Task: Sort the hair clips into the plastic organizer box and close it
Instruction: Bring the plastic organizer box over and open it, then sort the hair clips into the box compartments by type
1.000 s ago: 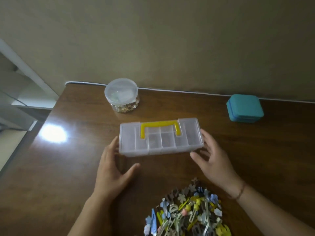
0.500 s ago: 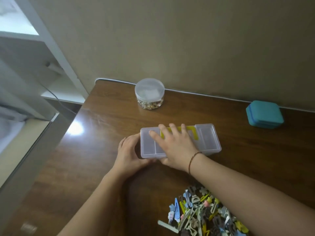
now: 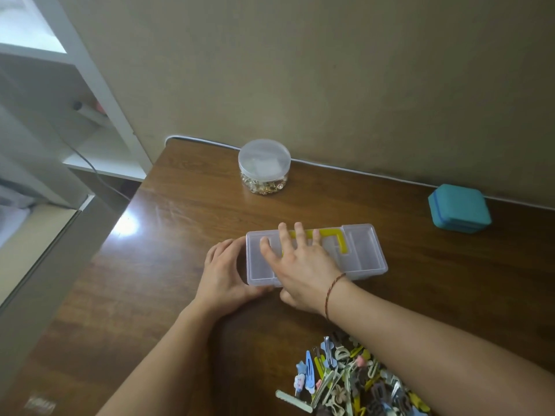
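A clear plastic organizer box point(image 3: 365, 250) with a yellow handle point(image 3: 341, 240) lies shut on the brown table point(image 3: 180, 235), its dividers showing through the lid. My left hand point(image 3: 223, 274) holds the box's left end, fingers along the side and thumb against the front edge. My right hand point(image 3: 300, 262) lies flat on the lid with its fingers spread and straight over the handle, thumb down at the front edge. A heap of colourful hair clips point(image 3: 351, 382) sits on the table near me, partly hidden under my right forearm.
A round clear jar point(image 3: 264, 166) of small gold pieces stands at the back by the wall. A teal case point(image 3: 459, 208) sits at the back right. The table's left edge drops off beside a white shelf unit point(image 3: 99, 115).
My right hand left the box's right end and now lies flat on the lid. My left hand closed in on the left end. The view swung left.
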A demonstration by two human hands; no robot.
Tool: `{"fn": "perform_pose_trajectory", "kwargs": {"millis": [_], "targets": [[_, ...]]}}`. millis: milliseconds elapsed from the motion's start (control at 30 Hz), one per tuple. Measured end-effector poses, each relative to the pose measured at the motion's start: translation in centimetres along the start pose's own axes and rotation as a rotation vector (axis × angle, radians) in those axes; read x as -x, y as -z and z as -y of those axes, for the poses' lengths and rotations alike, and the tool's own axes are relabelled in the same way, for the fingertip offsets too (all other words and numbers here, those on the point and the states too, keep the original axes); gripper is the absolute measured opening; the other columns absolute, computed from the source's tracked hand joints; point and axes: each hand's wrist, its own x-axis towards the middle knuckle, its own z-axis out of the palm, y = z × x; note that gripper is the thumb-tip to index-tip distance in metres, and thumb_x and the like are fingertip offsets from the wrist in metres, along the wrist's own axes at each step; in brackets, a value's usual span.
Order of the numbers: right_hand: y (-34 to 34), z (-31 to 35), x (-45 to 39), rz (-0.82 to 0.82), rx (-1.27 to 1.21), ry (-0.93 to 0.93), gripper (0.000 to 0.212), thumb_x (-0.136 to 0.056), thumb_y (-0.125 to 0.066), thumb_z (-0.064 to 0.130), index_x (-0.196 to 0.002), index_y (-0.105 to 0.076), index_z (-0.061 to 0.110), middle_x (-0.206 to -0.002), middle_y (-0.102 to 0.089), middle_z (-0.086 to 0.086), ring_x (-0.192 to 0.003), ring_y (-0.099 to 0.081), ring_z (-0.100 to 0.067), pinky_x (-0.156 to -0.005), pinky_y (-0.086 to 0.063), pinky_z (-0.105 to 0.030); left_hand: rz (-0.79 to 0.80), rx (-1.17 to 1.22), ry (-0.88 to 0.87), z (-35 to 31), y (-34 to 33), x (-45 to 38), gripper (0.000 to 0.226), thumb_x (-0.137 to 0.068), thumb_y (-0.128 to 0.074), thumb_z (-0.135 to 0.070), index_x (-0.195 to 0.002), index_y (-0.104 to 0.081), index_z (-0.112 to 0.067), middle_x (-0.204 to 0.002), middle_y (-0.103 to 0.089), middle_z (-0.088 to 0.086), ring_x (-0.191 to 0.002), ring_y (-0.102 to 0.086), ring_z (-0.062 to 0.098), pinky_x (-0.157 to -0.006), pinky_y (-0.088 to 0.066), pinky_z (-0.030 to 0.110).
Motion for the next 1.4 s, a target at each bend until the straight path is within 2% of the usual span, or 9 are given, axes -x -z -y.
{"fn": "perform_pose_trajectory", "kwargs": {"millis": [267, 400, 533, 767, 900, 1033, 1133, 1233, 1400], "targets": [[1.4, 0.0, 0.5, 0.026, -0.06, -0.023, 0.093, -0.084, -0.064, 0.039, -0.149, 0.0, 0.023, -0.158, -0.004, -0.026, -0.143, -0.011, -0.051, -0.111, -0.022, -0.066, 0.026, -0.008, 0.012, -0.3, 0.3, -0.1, 0.1, -0.053, -0.067, -0.08, -0.136, -0.045, -0.028, -0.133, -0.051, -0.013, -0.128, -0.038, 0.008, -0.114, -0.027, 0.041], [3.5, -2.3, 0.8, 0.022, -0.103, 0.036, 0.075, -0.083, -0.058, 0.044, -0.146, -0.023, 0.026, -0.151, -0.035, -0.013, -0.134, -0.04, -0.034, -0.102, -0.043, -0.051, 0.055, -0.024, 0.024, 0.2, 0.3, -0.2, 0.103, -0.051, -0.07, -0.079, -0.138, -0.043, -0.03, -0.137, -0.05, -0.011, -0.132, -0.036, 0.012, -0.115, -0.027, 0.042], [5.3, -6.6, 1.7, -0.221, -0.048, -0.012, 0.041, -0.088, -0.05, 0.043, -0.127, -0.051, 0.03, -0.112, -0.068, 0.003, -0.095, -0.064, -0.023, -0.084, -0.05, -0.039, 0.083, 0.028, 0.041, 0.2, 0.5, 0.0, 0.102, -0.053, -0.079, -0.067, -0.141, -0.04, -0.035, -0.138, -0.043, -0.016, -0.134, -0.03, 0.01, -0.117, -0.026, 0.041], [1.1, -12.3, 2.0, -0.378, -0.254, -0.351, 0.061, -0.089, -0.06, 0.04, -0.143, -0.036, 0.026, -0.146, -0.045, -0.001, -0.133, -0.04, -0.025, -0.103, -0.041, -0.042, 0.062, 0.055, 0.079, 0.2, 0.2, 1.2, 0.103, -0.052, -0.078, -0.069, -0.142, -0.037, -0.037, -0.144, -0.041, -0.012, -0.136, -0.029, 0.012, -0.115, -0.031, 0.047], [-1.0, -12.4, 3.2, -0.584, -0.402, -0.59, 0.084, -0.083, -0.066, 0.038, -0.151, -0.018, 0.023, -0.158, -0.021, -0.009, -0.145, -0.018, -0.033, -0.117, -0.023, -0.047, 0.021, 0.107, 0.094, -0.3, 0.2, 1.9, 0.128, -0.051, -0.087, -0.059, -0.152, -0.012, -0.036, -0.145, -0.047, -0.009, -0.14, -0.029, 0.016, -0.117, -0.025, 0.051], [-2.1, -7.2, 7.1, -0.902, -0.493, -0.355, 0.032, -0.088, -0.059, 0.023, -0.116, -0.062, 0.01, -0.112, -0.063, -0.011, -0.106, -0.055, -0.025, -0.091, -0.048, -0.039, 0.006, 0.104, 0.064, -0.6, 0.1, 3.2, 0.137, -0.049, -0.083, -0.065, -0.151, 0.006, -0.041, -0.141, -0.052, -0.005, -0.14, -0.029, 0.015, -0.116, -0.023, 0.055], [-4.1, -1.0, 10.7, -0.519, -0.407, 0.006, 0.024, -0.085, -0.061, 0.038, -0.103, -0.068, 0.025, -0.093, -0.067, 0.007, -0.088, -0.057, -0.015, -0.075, -0.05, -0.035, 0.012, 0.094, 0.033, -0.9, 0.2, 3.9, 0.131, -0.049, -0.075, -0.072, -0.146, 0.011, -0.049, -0.139, -0.049, -0.008, -0.129, -0.021, -0.009, -0.117, -0.022, 0.054], [-6.8, 2.3, 12.4, -0.189, -0.287, 0.101, 0.043, -0.078, -0.049, 0.065, -0.102, -0.066, 0.034, -0.093, -0.065, 0.015, -0.087, -0.056, -0.013, -0.073, -0.051, -0.036, 0.043, 0.077, 0.03, -1.4, 0.5, 4.7, 0.128, -0.048, -0.076, -0.072, -0.142, 0.008, -0.055, -0.137, -0.04, -0.018, -0.122, -0.015, -0.018, -0.118, -0.02, 0.053], [-9.0, 3.0, 12.4, -0.177, -0.179, 0.13, 0.038, -0.073, -0.054, 0.061, -0.088, -0.07, 0.03, -0.081, -0.065, 0.011, -0.081, -0.057, -0.018, -0.071, -0.05, -0.039, 0.263, 0.088, 0.03, -0.6, 1.9, 5.2, 0.128, -0.042, -0.073, -0.083, -0.147, -0.007, -0.055, -0.148, -0.038, -0.022, -0.141, -0.028, 0.007, -0.117, -0.028, 0.044]]}}
